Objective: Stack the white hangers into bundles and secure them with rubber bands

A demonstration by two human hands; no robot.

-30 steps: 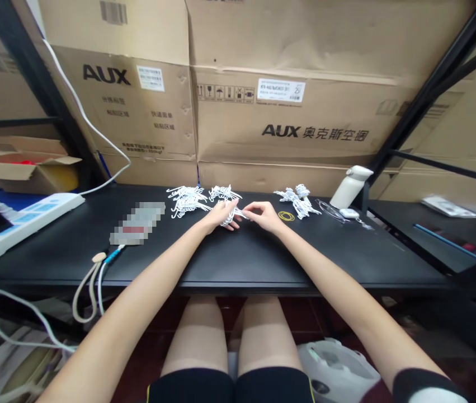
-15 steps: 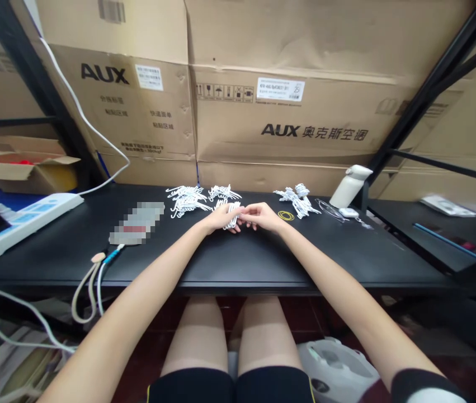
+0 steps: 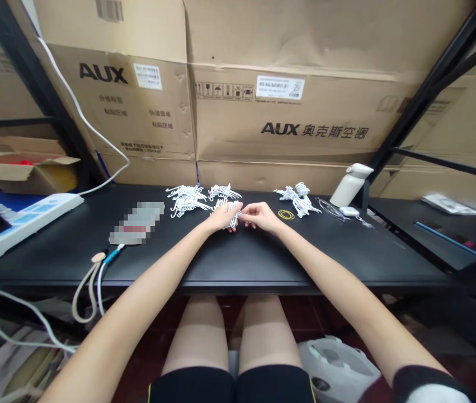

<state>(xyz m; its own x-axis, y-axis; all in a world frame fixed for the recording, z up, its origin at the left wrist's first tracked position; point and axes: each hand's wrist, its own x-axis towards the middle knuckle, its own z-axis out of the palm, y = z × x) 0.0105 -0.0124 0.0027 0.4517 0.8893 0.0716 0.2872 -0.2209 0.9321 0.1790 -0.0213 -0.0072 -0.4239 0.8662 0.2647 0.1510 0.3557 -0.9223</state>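
My left hand [image 3: 222, 216] is closed around a bundle of white wire hooks [image 3: 233, 215] just above the black table. Beside it, my right hand [image 3: 258, 215] has its fingers pinched together at the bundle's right side; what sits between them is too small to make out. Behind my left hand lie more white wire hooks [image 3: 187, 200] in heaps, with a smaller heap [image 3: 224, 192] next to them. To the right of my right hand are yellow rubber bands [image 3: 286, 215] and another pile of white hooks [image 3: 298, 200].
A white bottle [image 3: 350, 186] stands at the back right by a white earphone case [image 3: 349, 212] and a thin cable. On the left are a blurred-out phone-like item [image 3: 137, 223] with a strap, a power strip [image 3: 28, 224] and an open carton [image 3: 19, 168]. Large cardboard boxes [image 3: 229, 134] wall the back.
My right fingers have drawn slightly away from the left hand's fingers and now pinch at the bundle's side. My left hand has turned a little, keeping the hooks.
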